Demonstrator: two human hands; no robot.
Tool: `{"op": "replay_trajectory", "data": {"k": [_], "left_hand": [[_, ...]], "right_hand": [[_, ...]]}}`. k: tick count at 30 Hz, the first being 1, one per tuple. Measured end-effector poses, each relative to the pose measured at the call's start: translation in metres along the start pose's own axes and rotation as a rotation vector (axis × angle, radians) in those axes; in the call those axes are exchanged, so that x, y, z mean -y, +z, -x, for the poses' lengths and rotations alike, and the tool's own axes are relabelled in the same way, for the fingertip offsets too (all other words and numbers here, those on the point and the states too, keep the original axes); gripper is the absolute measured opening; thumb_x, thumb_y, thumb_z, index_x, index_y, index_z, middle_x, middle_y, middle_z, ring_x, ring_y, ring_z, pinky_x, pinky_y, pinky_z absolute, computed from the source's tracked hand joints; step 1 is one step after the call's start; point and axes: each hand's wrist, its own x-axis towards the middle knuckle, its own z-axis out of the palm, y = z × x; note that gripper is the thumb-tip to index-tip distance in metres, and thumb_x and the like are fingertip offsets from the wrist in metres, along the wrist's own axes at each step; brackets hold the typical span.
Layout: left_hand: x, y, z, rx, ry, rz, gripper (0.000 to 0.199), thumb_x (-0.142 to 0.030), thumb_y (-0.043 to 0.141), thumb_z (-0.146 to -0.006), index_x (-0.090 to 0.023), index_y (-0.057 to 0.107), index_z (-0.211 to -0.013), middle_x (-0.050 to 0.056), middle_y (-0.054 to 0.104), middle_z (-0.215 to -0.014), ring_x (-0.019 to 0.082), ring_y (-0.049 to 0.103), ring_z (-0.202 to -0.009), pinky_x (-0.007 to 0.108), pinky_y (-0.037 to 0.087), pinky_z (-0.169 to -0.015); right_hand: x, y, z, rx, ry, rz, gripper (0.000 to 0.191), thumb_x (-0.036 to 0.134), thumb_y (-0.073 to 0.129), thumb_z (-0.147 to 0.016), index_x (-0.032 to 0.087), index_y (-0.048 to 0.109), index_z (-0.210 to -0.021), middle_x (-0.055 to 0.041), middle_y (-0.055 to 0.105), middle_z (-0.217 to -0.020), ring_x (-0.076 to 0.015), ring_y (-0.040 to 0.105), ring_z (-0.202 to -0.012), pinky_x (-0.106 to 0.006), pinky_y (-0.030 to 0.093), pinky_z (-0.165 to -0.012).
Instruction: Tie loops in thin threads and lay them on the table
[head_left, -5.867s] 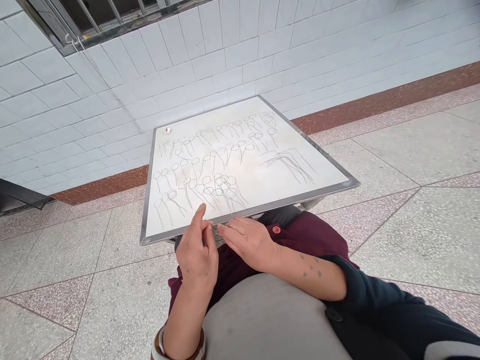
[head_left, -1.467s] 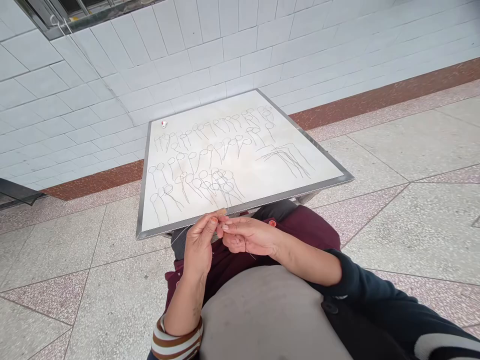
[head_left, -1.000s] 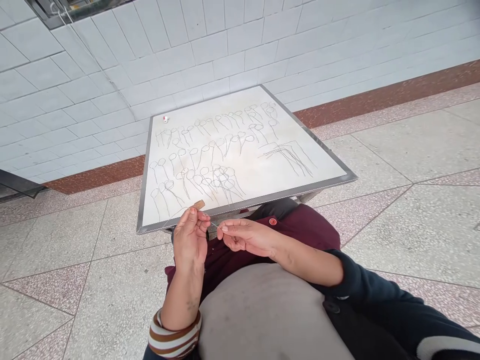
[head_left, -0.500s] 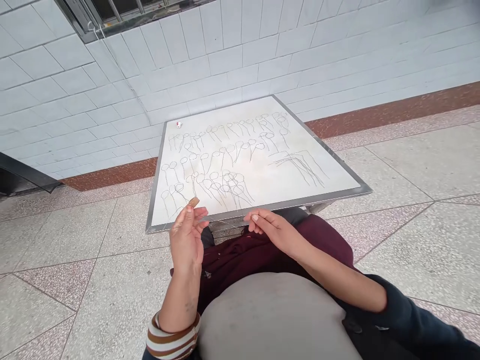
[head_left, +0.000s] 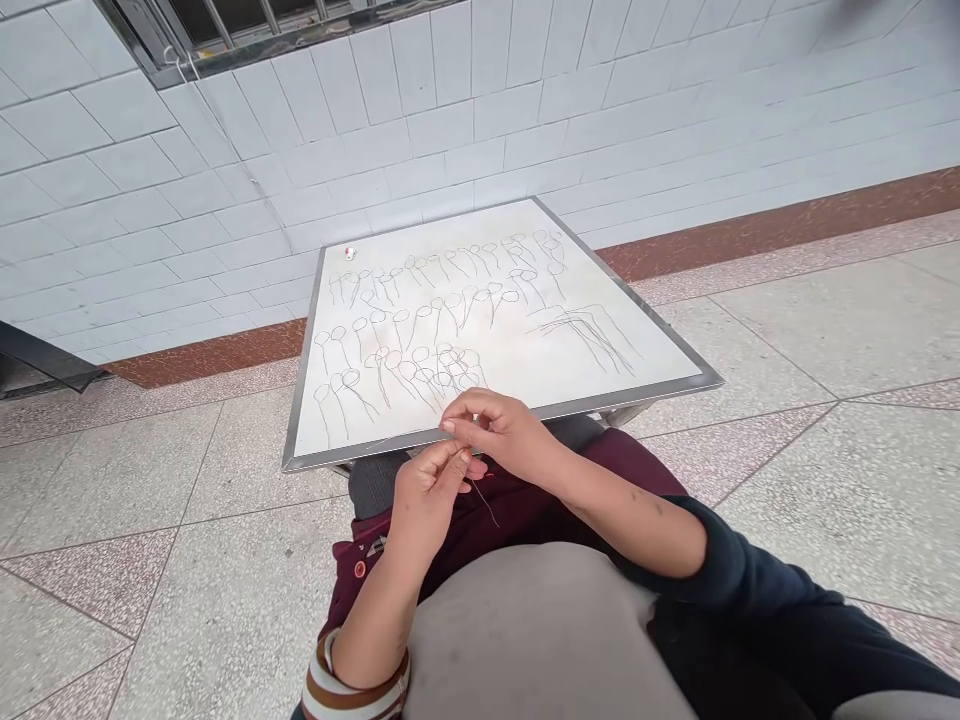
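My left hand [head_left: 431, 490] and my right hand [head_left: 514, 438] meet over my lap at the front edge of the table [head_left: 637, 393]. Thumb and fingers are pinched together on both. A thin wire [head_left: 486, 503] runs between them, with one end hanging below the fingers and a faint stretch passing left along the table edge. The fingers hide the part being worked. Rows of wires with looped ends [head_left: 425, 312] lie on the white tabletop, the nearest ones overlapping in a cluster. Loosely bent wires [head_left: 589, 335] lie in a bunch on the right.
A small red-and-white object [head_left: 350, 254] sits at the table's back left corner. Behind the table stands a tiled wall [head_left: 442, 150] with a barred window [head_left: 255, 22]. Speckled stone floor [head_left: 247, 570] surrounds the table.
My hands were apart and have come together, the left moving right and the right moving slightly left. The small brown piece seen in my left fingers no longer shows.
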Motion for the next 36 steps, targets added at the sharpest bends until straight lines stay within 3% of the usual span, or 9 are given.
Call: {"op": "replay_trajectory", "data": {"k": [4,7,13,20,25,30,31,33,36], "left_hand": [[0.001,0.005,0.002,0.032,-0.022,0.03,0.031,-0.038,0.05,-0.092,-0.015,0.07,-0.098,0.003,0.067,-0.07,0.013,0.061,-0.064,0.022,0.049,-0.059],[0.0,0.005,0.004,0.029,-0.018,0.036,0.031,-0.039,0.05,-0.091,-0.015,0.07,-0.092,0.003,0.065,-0.068,0.012,0.058,-0.061,0.022,0.048,-0.057],[-0.002,0.005,0.004,0.028,-0.012,-0.005,0.03,-0.037,0.051,-0.09,-0.017,0.071,-0.097,0.001,0.062,-0.06,0.012,0.056,-0.054,0.022,0.045,-0.052],[0.005,0.014,0.007,0.103,-0.021,-0.059,0.031,-0.037,0.049,-0.089,-0.017,0.073,-0.092,0.002,0.064,-0.059,0.013,0.056,-0.052,0.024,0.046,-0.052],[0.015,0.021,0.01,0.184,-0.058,-0.049,0.036,-0.038,0.044,-0.091,-0.016,0.073,-0.094,0.004,0.065,-0.065,0.014,0.059,-0.059,0.024,0.047,-0.054],[0.046,0.026,0.011,0.389,-0.14,-0.108,0.031,-0.037,0.052,-0.087,-0.018,0.074,-0.097,0.005,0.069,-0.067,0.016,0.064,-0.059,0.025,0.048,-0.052],[0.053,0.022,0.009,0.382,-0.136,-0.136,0.027,-0.036,0.058,-0.083,-0.019,0.074,-0.096,0.005,0.07,-0.067,0.017,0.065,-0.06,0.026,0.049,-0.053],[0.058,0.009,0.003,0.224,-0.098,-0.171,0.025,-0.033,0.065,-0.078,-0.021,0.074,-0.097,0.006,0.073,-0.077,0.02,0.068,-0.071,0.029,0.052,-0.06],[0.045,-0.018,-0.005,-0.062,-0.046,-0.167,0.038,-0.039,0.05,-0.09,-0.023,0.063,-0.122,0.009,0.07,-0.105,0.022,0.064,-0.102,0.032,0.051,-0.078]], "right_hand": [[-0.001,-0.004,-0.002,0.038,0.143,-0.208,0.017,0.036,0.059,-0.085,0.02,0.06,-0.081,0.0028,0.052,-0.074,-0.0087,0.045,-0.062,-0.023,0.045,-0.059],[-0.002,-0.005,-0.002,0.072,0.146,-0.263,0.019,0.038,0.062,-0.082,0.019,0.06,-0.082,0.0023,0.053,-0.076,-0.0086,0.046,-0.064,-0.023,0.047,-0.062],[-0.003,-0.001,0.001,0.052,0.143,-0.331,0.017,0.036,0.063,-0.082,0.02,0.058,-0.081,0.004,0.05,-0.073,-0.0075,0.042,-0.058,-0.022,0.045,-0.055],[-0.003,-0.003,0.0,-0.161,0.031,-0.175,0.012,0.031,0.061,-0.083,0.02,0.059,-0.079,0.0025,0.054,-0.072,-0.011,0.048,-0.068,-0.025,0.042,-0.065],[-0.004,-0.005,-0.001,-0.217,0.006,-0.134,0.012,0.031,0.06,-0.084,0.02,0.058,-0.078,0.0024,0.053,-0.069,-0.0118,0.047,-0.067,-0.026,0.04,-0.064],[-0.009,-0.018,-0.007,-0.354,-0.069,0.03,0.01,0.028,0.056,-0.088,0.021,0.058,-0.08,0.001,0.056,-0.073,-0.0128,0.048,-0.066,-0.027,0.039,-0.063],[-0.01,-0.023,-0.007,-0.382,-0.1,0.104,0.01,0.027,0.054,-0.089,0.021,0.058,-0.081,0.0003,0.057,-0.074,-0.0134,0.048,-0.067,-0.027,0.039,-0.063],[-0.013,-0.031,-0.007,-0.406,-0.191,0.284,0.01,0.023,0.052,-0.09,0.022,0.059,-0.083,-0.0015,0.06,-0.078,-0.0157,0.05,-0.072,-0.03,0.04,-0.067],[-0.017,-0.034,-0.002,-0.317,-0.323,0.507,0.012,0.02,0.05,-0.093,0.022,0.061,-0.088,-0.0041,0.063,-0.081,-0.0195,0.052,-0.081,-0.033,0.042,-0.074]]}}
